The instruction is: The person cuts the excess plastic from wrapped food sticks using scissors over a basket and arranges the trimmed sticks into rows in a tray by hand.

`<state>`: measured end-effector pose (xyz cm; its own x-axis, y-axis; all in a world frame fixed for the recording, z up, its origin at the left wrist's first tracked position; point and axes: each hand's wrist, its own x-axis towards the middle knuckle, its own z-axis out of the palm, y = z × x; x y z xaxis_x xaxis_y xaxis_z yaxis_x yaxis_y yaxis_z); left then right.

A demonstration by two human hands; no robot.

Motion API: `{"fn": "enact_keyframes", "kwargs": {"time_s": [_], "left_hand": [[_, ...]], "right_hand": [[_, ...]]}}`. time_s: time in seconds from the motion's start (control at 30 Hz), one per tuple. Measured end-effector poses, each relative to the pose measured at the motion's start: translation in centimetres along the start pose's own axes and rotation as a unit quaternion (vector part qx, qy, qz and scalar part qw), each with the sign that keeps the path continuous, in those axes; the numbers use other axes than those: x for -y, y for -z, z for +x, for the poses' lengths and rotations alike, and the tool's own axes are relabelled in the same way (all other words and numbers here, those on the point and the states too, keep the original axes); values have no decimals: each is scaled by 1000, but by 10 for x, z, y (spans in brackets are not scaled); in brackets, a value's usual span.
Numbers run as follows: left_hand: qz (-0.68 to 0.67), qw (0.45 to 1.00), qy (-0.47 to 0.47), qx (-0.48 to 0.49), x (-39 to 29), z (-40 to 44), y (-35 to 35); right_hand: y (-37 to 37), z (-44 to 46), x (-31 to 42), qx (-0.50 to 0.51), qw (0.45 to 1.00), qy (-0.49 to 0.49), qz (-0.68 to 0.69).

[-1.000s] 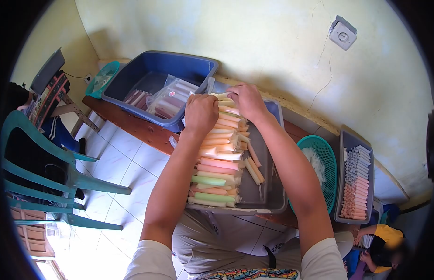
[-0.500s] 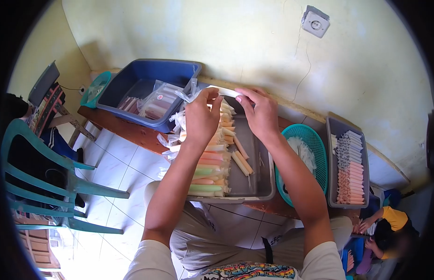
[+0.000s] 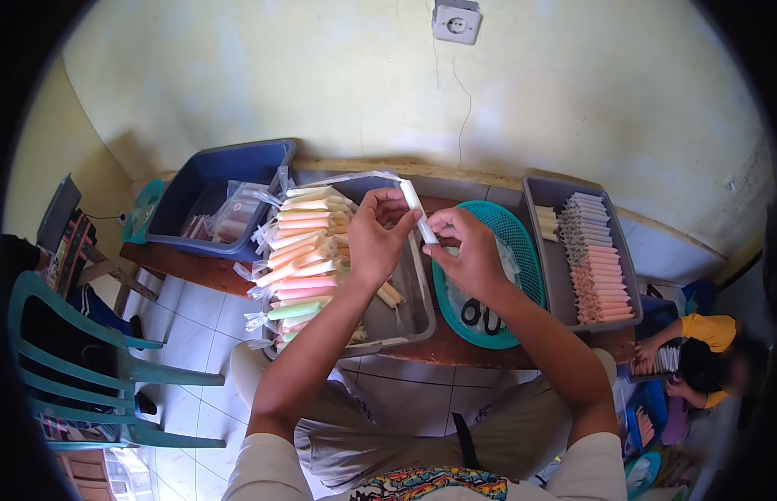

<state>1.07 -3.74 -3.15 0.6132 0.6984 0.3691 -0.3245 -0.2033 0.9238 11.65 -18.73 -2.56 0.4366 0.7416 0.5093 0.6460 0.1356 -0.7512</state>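
A white filled plastic tube point(image 3: 413, 204) is held between my two hands, over the right edge of a grey tray point(image 3: 423, 321). My left hand point(image 3: 380, 236) has its fingers closed on the tube's left side. My right hand point(image 3: 465, 250) pinches its lower end. In the grey tray lies a stack of orange, pink, green and cream tubes point(image 3: 303, 250), with their knotted clear ends toward the left. Below and beside my right hand is a green basket point(image 3: 534, 288) holding clear plastic bags and black-handled scissors point(image 3: 480, 317).
At the right, another grey tray point(image 3: 557, 188) holds rows of white and pink tubes. A blue tub point(image 3: 176, 171) with bagged tubes stands left on the wooden bench point(image 3: 438, 349). A green chair point(image 3: 80, 351) is at the left. Another person point(image 3: 706, 351) handles tubes at lower right.
The view has turned to the right. My hands have lifted a white tube off the stack and moved right with it; it now stands tilted nearly upright instead of lying across.
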Motion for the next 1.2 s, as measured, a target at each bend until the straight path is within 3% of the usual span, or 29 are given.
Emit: {"fn": "enact_keyframes", "kwargs": {"time_s": [0.23,0.3,0.5,0.6,0.73,0.83,0.9,1.2], "left_hand": [[80,992,30,90,-7,-18,-36],[152,983,-4,106,-10,-21,-42],[267,946,-112,148,-12,-27,-51],[282,927,-167,183,-6,-30,-50],[286,920,-173,205,-2,-37,-45],[300,912,-181,211,0,-40,-39],[315,905,-177,223,0,-42,-33],[277,914,-194,224,3,-46,-19]], "right_hand": [[41,-29,-9,10,999,-49,17],[50,-29,-15,-38,999,-2,8],[65,-31,-17,-64,997,-28,14],[62,-31,-31,-66,997,-39,33],[63,-38,-33,-63,995,-72,33],[64,-43,-40,-45,991,-121,38],[64,-45,-43,-41,975,-215,45],[63,-48,-33,-101,942,-265,179]]}}
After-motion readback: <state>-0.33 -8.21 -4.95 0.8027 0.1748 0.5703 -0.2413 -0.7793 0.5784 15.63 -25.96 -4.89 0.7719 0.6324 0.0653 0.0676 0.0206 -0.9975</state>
